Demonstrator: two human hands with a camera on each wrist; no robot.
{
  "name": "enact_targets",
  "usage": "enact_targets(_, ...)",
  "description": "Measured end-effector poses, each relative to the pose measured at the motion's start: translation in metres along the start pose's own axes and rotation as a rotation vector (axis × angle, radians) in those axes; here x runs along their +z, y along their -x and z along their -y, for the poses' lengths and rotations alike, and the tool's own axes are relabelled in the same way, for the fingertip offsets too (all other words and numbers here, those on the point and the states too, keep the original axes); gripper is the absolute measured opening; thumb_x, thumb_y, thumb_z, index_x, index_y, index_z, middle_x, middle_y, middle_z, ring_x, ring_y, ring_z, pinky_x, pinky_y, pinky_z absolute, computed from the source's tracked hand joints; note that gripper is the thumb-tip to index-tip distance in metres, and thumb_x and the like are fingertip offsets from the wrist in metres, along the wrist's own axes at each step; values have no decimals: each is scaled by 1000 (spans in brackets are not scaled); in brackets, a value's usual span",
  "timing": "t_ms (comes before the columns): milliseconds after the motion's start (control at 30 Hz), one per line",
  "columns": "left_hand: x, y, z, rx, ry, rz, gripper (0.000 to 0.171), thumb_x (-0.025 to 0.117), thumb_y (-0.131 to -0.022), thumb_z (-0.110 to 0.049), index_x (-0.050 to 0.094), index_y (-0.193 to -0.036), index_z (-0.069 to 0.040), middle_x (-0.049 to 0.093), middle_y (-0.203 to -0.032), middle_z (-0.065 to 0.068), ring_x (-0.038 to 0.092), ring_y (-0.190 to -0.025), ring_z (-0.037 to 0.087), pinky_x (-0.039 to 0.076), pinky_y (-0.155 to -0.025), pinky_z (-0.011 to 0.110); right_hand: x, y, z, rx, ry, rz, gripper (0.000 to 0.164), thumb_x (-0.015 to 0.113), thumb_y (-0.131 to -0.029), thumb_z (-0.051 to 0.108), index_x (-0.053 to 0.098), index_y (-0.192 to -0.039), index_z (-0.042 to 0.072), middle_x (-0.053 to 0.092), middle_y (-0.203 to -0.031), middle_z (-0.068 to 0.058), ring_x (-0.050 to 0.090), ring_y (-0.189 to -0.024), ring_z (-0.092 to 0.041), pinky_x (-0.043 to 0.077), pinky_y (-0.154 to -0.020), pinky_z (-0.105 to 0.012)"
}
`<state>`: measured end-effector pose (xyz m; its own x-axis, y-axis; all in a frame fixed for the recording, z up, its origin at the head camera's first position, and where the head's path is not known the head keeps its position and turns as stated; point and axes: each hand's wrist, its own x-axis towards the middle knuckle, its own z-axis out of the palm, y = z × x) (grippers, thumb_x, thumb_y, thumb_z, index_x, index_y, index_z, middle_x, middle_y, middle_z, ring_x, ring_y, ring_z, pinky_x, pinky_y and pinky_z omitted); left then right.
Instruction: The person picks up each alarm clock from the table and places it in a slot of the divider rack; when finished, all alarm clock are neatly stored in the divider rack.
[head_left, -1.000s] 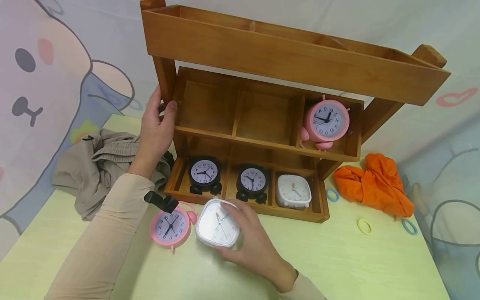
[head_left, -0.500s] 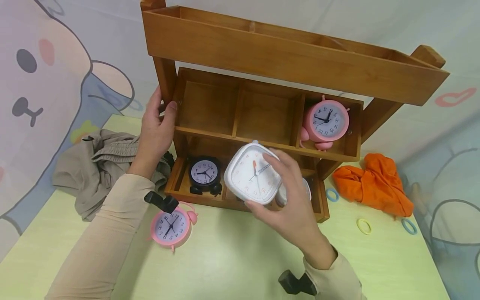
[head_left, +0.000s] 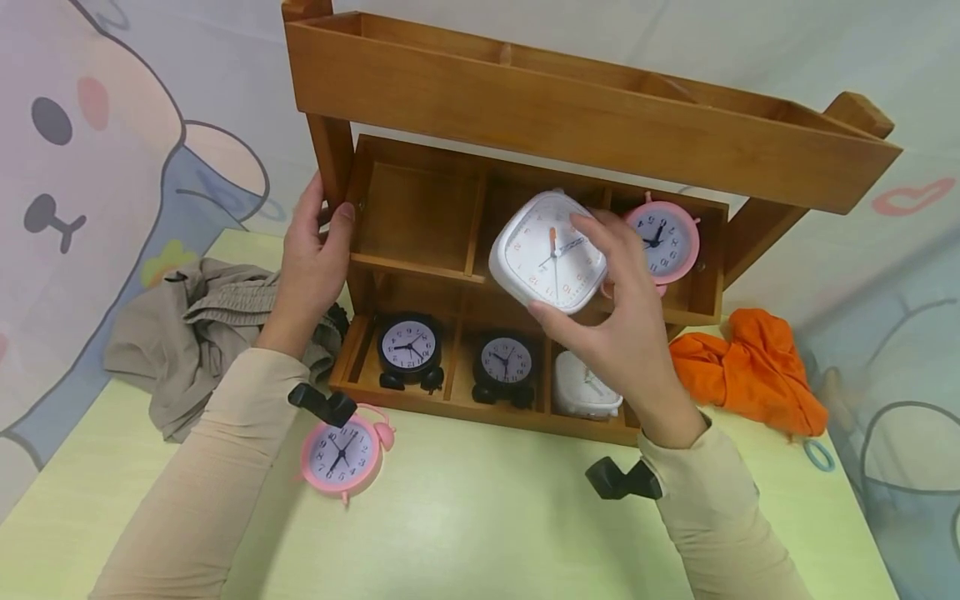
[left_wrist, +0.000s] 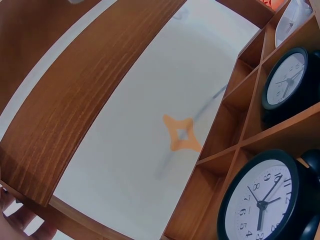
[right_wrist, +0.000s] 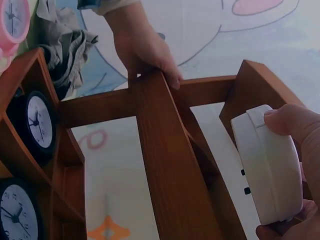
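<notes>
A square white alarm clock (head_left: 543,254) is pinched by its sides between the thumb and fingers of my right hand (head_left: 626,321). It is held in front of the middle compartment of the shelf's centre tier, and the right wrist view shows its side (right_wrist: 267,170) close to the wooden tier. My left hand (head_left: 315,258) grips the left side of the wooden shelf (head_left: 585,125). A pink alarm clock (head_left: 663,242) stands in the tier's right compartment, partly covered by my right hand. On the bottom tier are two black alarm clocks (head_left: 408,346) and another white clock (head_left: 581,387).
Another pink alarm clock (head_left: 341,454) lies on the table (head_left: 450,525) in front of the shelf. Grey-brown cloth (head_left: 210,325) is bunched at the left, orange cloth (head_left: 750,371) at the right. A blue ring (head_left: 819,455) lies near the table's right edge.
My right hand has lifted the white alarm clock off the table beside the pink one, carrying it up and to the right to the centre tier. My left hand has stayed on the shelf.
</notes>
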<state>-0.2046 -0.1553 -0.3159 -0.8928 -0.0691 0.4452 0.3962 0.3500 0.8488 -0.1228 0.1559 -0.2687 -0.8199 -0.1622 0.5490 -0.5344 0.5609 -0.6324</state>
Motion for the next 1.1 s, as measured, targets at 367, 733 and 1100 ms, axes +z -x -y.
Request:
enact_targets(367, 0, 0, 2, -8, -4, 1, 53, 43, -104, -27, 30, -155, -28, 42, -150, 4, 48, -132, 26, 41, -111, 49, 8, -35, -21, -17, 65, -11, 72, 83, -76, 27, 53, -140, 16, 42, -149, -5, 39, -134, -18, 37, -111, -43)
enact_targets(733, -1, -1, 1, -11, 0, 1, 54, 44, -104, -28, 29, -155, -28, 43, -149, 4, 48, -132, 26, 42, -111, 49, 19, -44, -31, -118, 198, 16, 75, 85, -74, 28, 54, -140, 13, 36, -152, -14, 35, -139, -28, 31, -115, -47)
enact_targets(1100, 0, -1, 1, -26, 11, 9, 54, 44, -103, -28, 29, -155, -29, 42, -150, 3, 46, -134, 26, 40, -112, 49, 17, -46, -31, -77, 374, 160, 79, 81, -78, 40, 47, -145, 15, 31, -155, -15, 29, -142, -35, 18, -118, -55)
